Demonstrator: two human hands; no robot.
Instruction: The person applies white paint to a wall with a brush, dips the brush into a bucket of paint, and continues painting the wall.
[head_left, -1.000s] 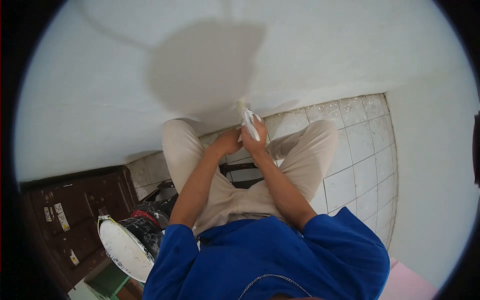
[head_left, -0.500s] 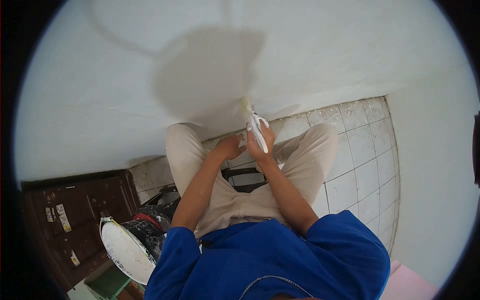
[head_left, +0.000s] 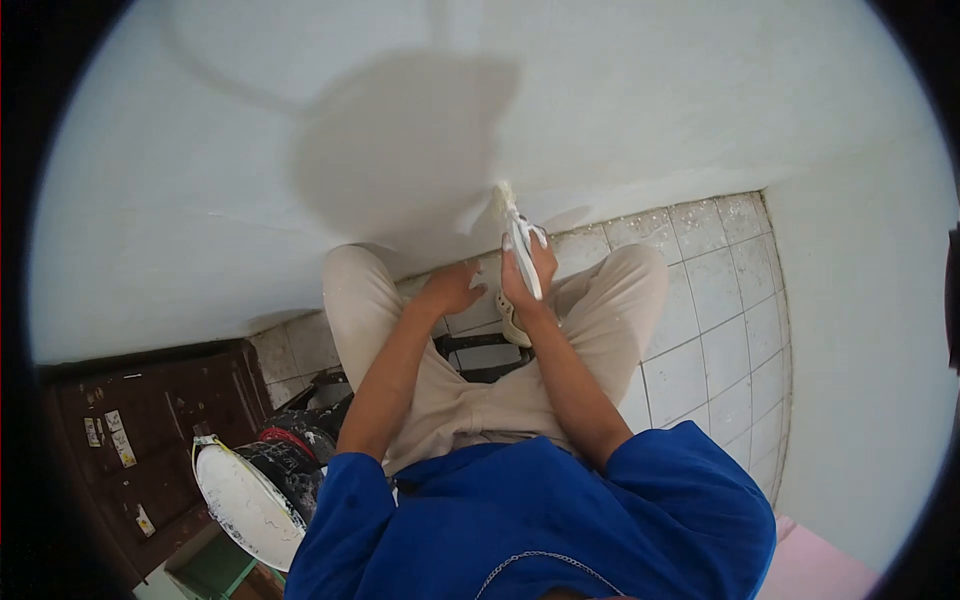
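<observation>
My right hand [head_left: 540,262] is closed round the white-smeared handle of a paintbrush [head_left: 525,255]. The pale bristles point away from me and meet the white wall [head_left: 600,120] low down, just above the floor. To the left of the brush is my left hand [head_left: 455,288], held near my knee, with thumb and fingers apart and nothing visible in it. A large shadow falls on the wall beyond both hands.
Paint-spotted white tiles [head_left: 690,300] run along the wall's foot to a corner at the right. On my left stands a dark paint-splashed bucket [head_left: 300,440] with a white-coated round top [head_left: 245,505], near a brown door [head_left: 150,430]. A dark frame [head_left: 480,355] shows between my legs.
The brush and my right hand have shifted slightly right, and the bristles sit a little higher on the wall. My left hand has drawn slightly left, away from the right one.
</observation>
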